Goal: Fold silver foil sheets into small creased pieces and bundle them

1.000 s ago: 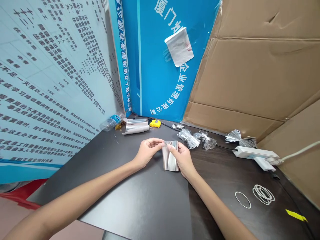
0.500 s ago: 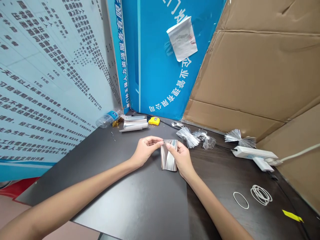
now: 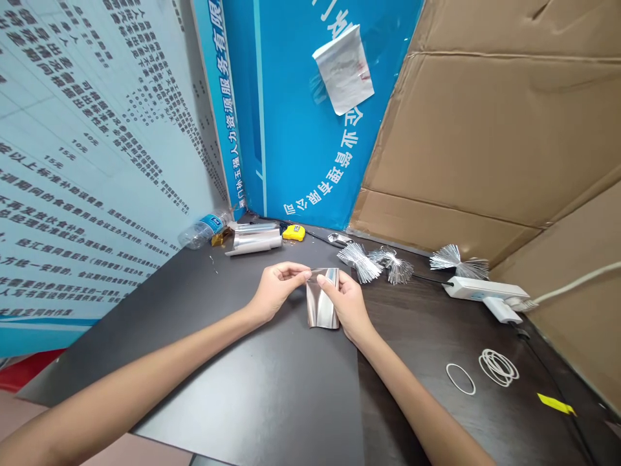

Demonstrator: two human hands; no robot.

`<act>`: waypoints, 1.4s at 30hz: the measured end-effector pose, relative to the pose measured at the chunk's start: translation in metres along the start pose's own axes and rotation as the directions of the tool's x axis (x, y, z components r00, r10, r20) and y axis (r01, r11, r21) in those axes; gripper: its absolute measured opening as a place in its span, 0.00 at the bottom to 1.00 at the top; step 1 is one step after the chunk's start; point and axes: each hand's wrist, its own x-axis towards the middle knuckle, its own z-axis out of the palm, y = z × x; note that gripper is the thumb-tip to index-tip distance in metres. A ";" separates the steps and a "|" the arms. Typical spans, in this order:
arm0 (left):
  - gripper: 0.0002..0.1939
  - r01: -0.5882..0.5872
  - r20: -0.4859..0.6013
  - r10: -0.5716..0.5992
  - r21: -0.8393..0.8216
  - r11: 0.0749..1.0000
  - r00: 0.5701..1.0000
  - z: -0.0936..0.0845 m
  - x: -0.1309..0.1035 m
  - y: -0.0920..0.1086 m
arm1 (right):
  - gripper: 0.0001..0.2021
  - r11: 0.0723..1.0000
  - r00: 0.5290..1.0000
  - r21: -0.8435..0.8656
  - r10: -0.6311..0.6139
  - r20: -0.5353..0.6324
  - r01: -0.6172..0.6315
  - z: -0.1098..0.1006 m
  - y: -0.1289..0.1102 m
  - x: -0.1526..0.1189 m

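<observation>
A shiny silver sheet of foil (image 3: 322,309), slightly curled along its lower edge, is held up above the grey board. My left hand (image 3: 277,289) pinches its upper left corner between thumb and fingers. Around the right side is my right hand (image 3: 350,304), its thumb pressed on the front face and its fingers behind, mostly hidden. Beyond the hands lie rolled silver sheets (image 3: 257,239) and a yellow tape measure (image 3: 294,233). To the right rest silver fringed foil bundles (image 3: 359,262), pinched in at the middle.
A plastic bottle (image 3: 201,231) lies at the back left against the printed panel. On the right are a white power strip (image 3: 480,291) with cables, several white rubber rings (image 3: 499,367) and a yellow strip (image 3: 555,404). Cardboard (image 3: 485,129) walls the right side.
The whole view has shifted slightly, so everything appears a little further left. Both hands keep the same hold on the foil sheet.
</observation>
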 end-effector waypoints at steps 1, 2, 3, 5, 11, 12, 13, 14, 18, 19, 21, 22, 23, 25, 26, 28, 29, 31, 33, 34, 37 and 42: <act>0.19 0.005 0.001 -0.005 -0.007 1.000 1.000 0.000 0.000 0.000 | 0.20 1.000 1.000 0.025 0.011 0.012 -0.011 -0.001 -0.002 0.000; 0.19 0.011 0.002 -0.011 -0.015 1.000 1.000 0.000 0.000 0.000 | 0.21 0.998 1.000 0.060 0.025 0.019 -0.026 -0.002 -0.004 0.000; 0.19 0.016 0.002 -0.016 -0.024 1.000 1.000 0.000 0.000 0.001 | 0.22 0.994 0.999 0.098 0.039 0.019 -0.040 -0.004 -0.007 0.001; 0.19 0.026 -0.001 -0.027 -0.038 0.999 1.000 0.000 0.000 0.001 | 0.22 0.985 0.998 0.157 0.069 -0.002 -0.068 -0.008 -0.013 0.002; 0.18 0.026 -0.009 -0.026 -0.033 0.999 1.000 0.001 -0.001 0.002 | 0.22 0.991 0.994 0.094 0.101 -0.052 -0.096 -0.016 -0.029 0.002; 0.18 0.026 -0.004 -0.027 -0.036 0.999 1.000 0.001 -0.001 0.002 | 0.22 0.993 0.993 0.078 0.099 -0.062 -0.094 -0.016 -0.030 0.001; 0.18 0.027 0.000 -0.027 -0.040 0.999 1.000 0.000 -0.002 0.001 | 0.22 0.994 0.992 0.063 0.099 -0.074 -0.095 -0.016 -0.032 0.000; 0.18 0.029 0.003 -0.029 -0.042 0.999 1.000 0.000 -0.002 0.001 | 0.22 0.994 0.991 0.050 0.103 -0.087 -0.099 -0.015 -0.032 0.000; 0.18 0.031 0.000 -0.031 -0.029 0.999 1.000 -0.001 -0.005 0.004 | 0.21 0.994 0.988 0.038 0.106 -0.110 -0.102 -0.015 -0.033 -0.001; 0.18 0.029 -0.001 -0.029 -0.024 0.999 1.000 -0.001 -0.006 0.005 | 0.21 0.995 0.989 0.035 0.099 -0.112 -0.096 -0.015 -0.034 -0.001; 0.18 0.015 -0.004 -0.015 -0.016 1.000 1.000 -0.001 -0.007 0.008 | 0.20 0.997 0.991 0.025 0.079 -0.111 -0.076 -0.016 -0.035 -0.001; 0.17 0.003 -0.005 -0.003 -0.009 1.000 1.000 -0.001 -0.008 0.010 | 0.20 0.998 0.992 0.021 0.067 -0.107 -0.065 -0.017 -0.036 -0.001; 0.17 -0.009 -0.005 0.009 -0.001 1.000 1.000 -0.002 -0.009 0.013 | 0.20 0.998 0.993 0.017 0.055 -0.102 -0.053 -0.017 -0.037 -0.001; 0.16 -0.034 -0.002 0.034 0.023 0.999 0.999 -0.003 -0.010 0.019 | 0.19 1.000 0.996 0.003 0.027 -0.088 -0.027 -0.017 -0.040 -0.002; 0.16 -0.043 0.004 0.043 0.037 0.998 0.999 -0.004 -0.011 0.022 | 0.18 1.000 0.997 -0.006 0.013 -0.081 -0.014 -0.017 -0.042 -0.002; 0.15 -0.063 0.019 0.062 0.065 0.996 0.998 -0.006 -0.012 0.029 | 0.17 1.000 0.998 -0.009 -0.008 -0.066 0.007 -0.016 -0.045 -0.004; 0.15 -0.077 0.028 0.075 0.078 0.994 0.997 -0.007 -0.013 0.032 | 0.16 1.000 0.998 0.002 -0.011 -0.064 0.011 -0.015 -0.047 -0.005; 0.15 -0.106 0.047 0.102 0.095 0.990 0.994 -0.008 -0.014 0.037 | 0.15 0.999 0.997 0.033 -0.004 -0.072 0.006 -0.012 -0.050 -0.006; 0.15 -0.118 0.067 0.111 0.102 0.988 0.992 -0.008 -0.015 0.040 | 0.14 0.999 0.996 0.053 0.010 -0.090 -0.005 -0.010 -0.052 -0.007; 0.15 -0.113 0.076 0.105 0.102 0.988 0.992 -0.007 -0.016 0.040 | 0.13 0.998 0.995 0.055 0.015 -0.095 -0.010 -0.010 -0.052 -0.007; 0.16 -0.057 0.097 0.051 0.061 0.996 0.994 -0.005 -0.018 0.037 | 0.12 0.998 0.995 0.058 0.038 -0.094 -0.033 -0.009 -0.050 -0.007; 0.18 0.072 0.091 -0.067 -0.054 0.996 0.994 -0.004 -0.019 0.029 | 0.14 0.995 0.991 0.048 0.089 -0.097 -0.084 -0.009 -0.044 -0.006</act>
